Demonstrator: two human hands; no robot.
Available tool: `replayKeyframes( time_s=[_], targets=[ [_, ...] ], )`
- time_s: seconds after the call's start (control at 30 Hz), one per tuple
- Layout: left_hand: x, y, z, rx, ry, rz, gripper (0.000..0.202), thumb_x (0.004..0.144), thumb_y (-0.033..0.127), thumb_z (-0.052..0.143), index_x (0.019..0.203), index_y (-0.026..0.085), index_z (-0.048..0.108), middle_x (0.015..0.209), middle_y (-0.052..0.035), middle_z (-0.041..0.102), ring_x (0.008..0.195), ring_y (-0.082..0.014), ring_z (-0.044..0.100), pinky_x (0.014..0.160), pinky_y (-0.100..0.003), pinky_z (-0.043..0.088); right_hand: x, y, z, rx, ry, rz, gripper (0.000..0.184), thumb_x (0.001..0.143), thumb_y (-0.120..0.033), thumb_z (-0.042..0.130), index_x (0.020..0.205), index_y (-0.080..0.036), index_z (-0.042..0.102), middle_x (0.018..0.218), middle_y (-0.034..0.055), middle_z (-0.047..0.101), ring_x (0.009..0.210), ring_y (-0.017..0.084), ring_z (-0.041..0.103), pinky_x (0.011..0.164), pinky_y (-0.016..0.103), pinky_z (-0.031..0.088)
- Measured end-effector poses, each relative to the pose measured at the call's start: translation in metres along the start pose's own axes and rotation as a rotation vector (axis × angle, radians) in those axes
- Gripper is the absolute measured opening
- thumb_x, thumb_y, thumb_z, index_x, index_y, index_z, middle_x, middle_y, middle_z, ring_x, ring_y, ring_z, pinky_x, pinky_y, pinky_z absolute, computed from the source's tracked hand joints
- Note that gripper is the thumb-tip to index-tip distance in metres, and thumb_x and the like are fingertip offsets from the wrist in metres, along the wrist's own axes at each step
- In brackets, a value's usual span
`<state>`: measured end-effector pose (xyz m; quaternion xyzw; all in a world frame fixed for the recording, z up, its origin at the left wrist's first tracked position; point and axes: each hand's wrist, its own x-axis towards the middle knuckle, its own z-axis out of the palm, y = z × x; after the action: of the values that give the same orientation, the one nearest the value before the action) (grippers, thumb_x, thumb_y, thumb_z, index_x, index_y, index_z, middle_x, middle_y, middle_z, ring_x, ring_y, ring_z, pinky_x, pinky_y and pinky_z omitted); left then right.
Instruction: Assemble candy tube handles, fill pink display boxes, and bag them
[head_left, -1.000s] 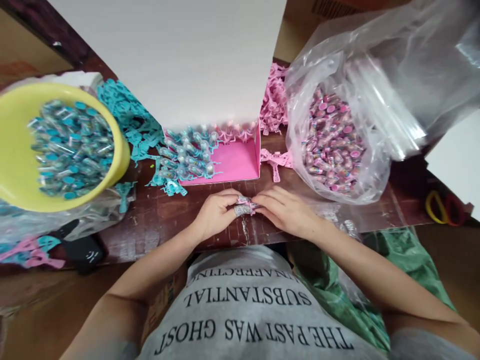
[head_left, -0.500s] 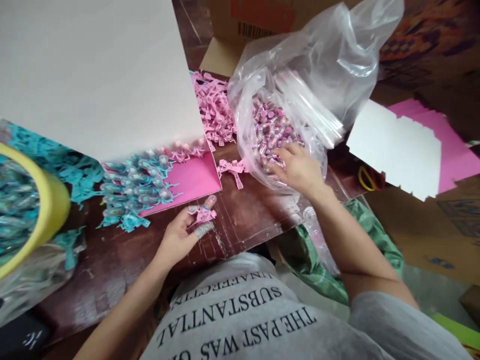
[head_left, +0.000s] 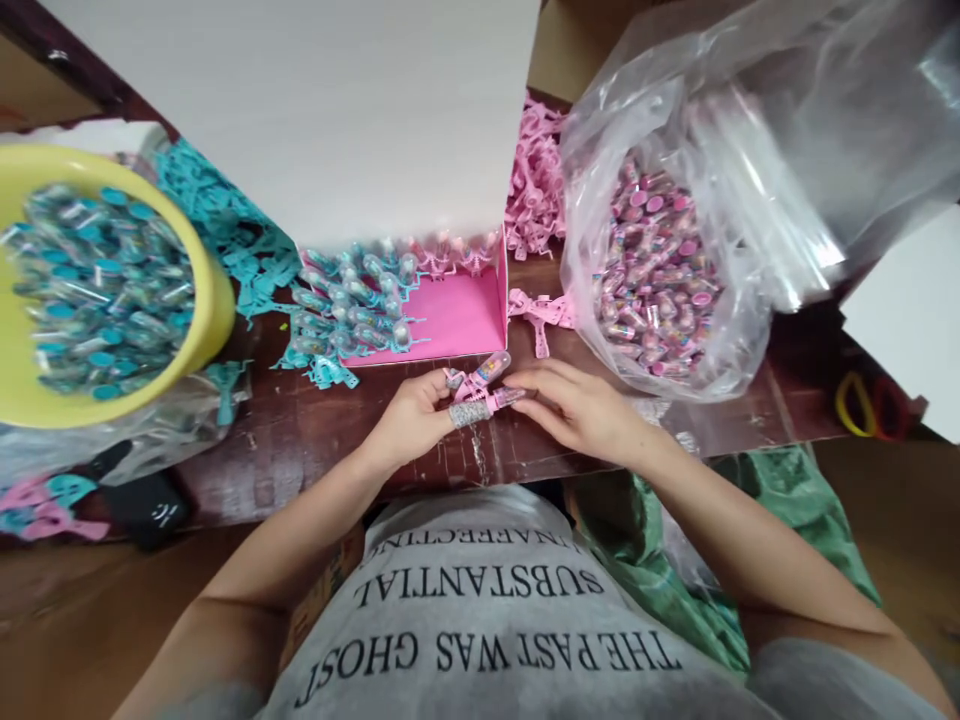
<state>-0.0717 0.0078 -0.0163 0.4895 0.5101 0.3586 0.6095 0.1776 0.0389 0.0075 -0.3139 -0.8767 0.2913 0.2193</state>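
My left hand [head_left: 411, 418] pinches a small pink plastic toy piece [head_left: 480, 383] with little clear tubes clipped on it; one finger wears a silvery wrap. My right hand [head_left: 581, 410] meets it from the right, its fingertips closed on a small pink tube at the piece's right end. Both hands rest on the dark wooden table [head_left: 300, 440], just in front of the open pink box [head_left: 450, 318]. Inside the box lie teal pieces with tubes [head_left: 352, 305] and a row of pink ones [head_left: 450, 258].
A clear plastic bag [head_left: 750, 200] of small pink tubes stands at the right. A yellow bowl [head_left: 210, 300] of teal-capped tubes sits at the left. Loose teal clips [head_left: 217, 215] and pink clips [head_left: 536, 190] lie behind the box. The white box lid [head_left: 315, 110] stands upright. Scissors [head_left: 870, 405] lie far right.
My right hand has come out of the plastic bag and back to the pink piece in my left hand, carrying a small tube. The view has swung back to the left.
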Motion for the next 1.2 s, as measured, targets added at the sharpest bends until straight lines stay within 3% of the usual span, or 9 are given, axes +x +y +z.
replayKeyframes(
  time_s=[0.17,0.3,0.4,0.5,0.63,0.83,1.0,1.07,1.2],
  targets=[
    [-0.006,-0.011,-0.001,0.042,0.06,0.121,0.034,0.083,0.044,0.088,0.099,0.016,0.076,0.098,-0.0057,0.082,0.087,-0.018,0.074,0.085,-0.032,0.062,0.004,-0.005,0.008,-0.033,0.037,-0.025,0.028,0.111,-0.033,0.052,0.127,-0.017,0.068,0.113,0.012,0.076,0.099,0.022,0.075,0.086,0.037,0.063],
    [-0.011,-0.016,-0.006,0.26,0.156,0.321,0.027,0.09,0.041,0.082,0.098,0.017,0.076,0.09,-0.0046,0.08,0.08,-0.0162,0.072,0.077,-0.028,0.059,0.011,-0.011,0.011,0.213,-0.033,0.166,0.03,0.109,-0.042,0.056,0.113,-0.016,0.072,0.1,0.0072,0.079,0.086,0.018,0.073,0.078,0.032,0.058],
    [-0.013,-0.018,-0.016,0.381,0.125,0.46,0.021,0.093,0.037,0.08,0.098,0.017,0.077,0.089,-0.0047,0.08,0.078,-0.0152,0.072,0.075,-0.026,0.058,0.018,-0.014,0.011,0.453,-0.168,0.345,0.04,0.107,-0.054,0.055,0.1,-0.017,0.071,0.078,0.0011,0.072,0.063,0.013,0.065,0.058,0.027,0.051],
    [-0.013,-0.02,-0.026,0.357,0.067,0.43,0.023,0.094,0.039,0.079,0.102,0.018,0.078,0.092,-0.0047,0.081,0.079,-0.0147,0.073,0.077,-0.026,0.059,0.02,-0.016,0.009,0.498,-0.219,0.375,0.045,0.106,-0.058,0.055,0.113,-0.017,0.069,0.085,0.0027,0.074,0.063,0.013,0.065,0.056,0.027,0.051],
    [-0.013,-0.02,-0.031,0.292,0.068,0.363,0.026,0.092,0.043,0.082,0.099,0.018,0.078,0.088,-0.0026,0.081,0.077,-0.0141,0.073,0.073,-0.024,0.059,0.018,-0.018,0.005,0.162,-0.141,0.194,0.044,0.106,-0.055,0.057,0.126,-0.017,0.068,0.111,0.0109,0.078,0.089,0.02,0.073,0.081,0.035,0.057],
    [-0.018,-0.016,-0.03,0.322,0.039,0.311,0.027,0.093,0.041,0.08,0.106,0.018,0.079,0.102,-0.0068,0.083,0.086,-0.0168,0.075,0.084,-0.029,0.06,0.022,-0.018,0.001,0.187,-0.25,0.304,0.062,0.112,-0.061,0.036,0.086,-0.017,0.073,0.071,0.0029,0.072,0.063,0.014,0.065,0.064,0.03,0.046],
    [-0.018,-0.012,-0.03,0.332,0.085,0.316,0.025,0.093,0.04,0.08,0.102,0.017,0.078,0.094,-0.0049,0.082,0.081,-0.0159,0.074,0.078,-0.027,0.059,0.026,-0.021,0.0,0.244,-0.164,0.265,0.052,0.098,-0.064,0.065,0.117,-0.016,0.071,0.076,0.0002,0.072,0.06,0.013,0.064,0.059,0.027,0.046],
    [-0.019,-0.009,-0.029,0.364,0.093,0.361,0.022,0.094,0.038,0.078,0.102,0.018,0.077,0.094,-0.0054,0.082,0.082,-0.0164,0.074,0.077,-0.027,0.059,0.027,-0.023,0.003,0.297,-0.152,0.286,0.043,0.103,-0.059,0.059,0.096,-0.018,0.072,0.068,-0.001,0.069,0.057,0.012,0.062,0.057,0.026,0.045],
    [-0.023,-0.003,-0.03,0.448,0.108,0.415,0.015,0.094,0.033,0.077,0.101,0.02,0.077,0.094,-0.0054,0.081,0.085,-0.0176,0.074,0.08,-0.029,0.059,0.032,-0.024,0.004,0.412,-0.296,0.439,0.065,0.11,-0.062,0.04,0.07,-0.019,0.066,0.058,-0.0004,0.067,0.046,0.01,0.061,0.053,0.025,0.046]
  ],
)
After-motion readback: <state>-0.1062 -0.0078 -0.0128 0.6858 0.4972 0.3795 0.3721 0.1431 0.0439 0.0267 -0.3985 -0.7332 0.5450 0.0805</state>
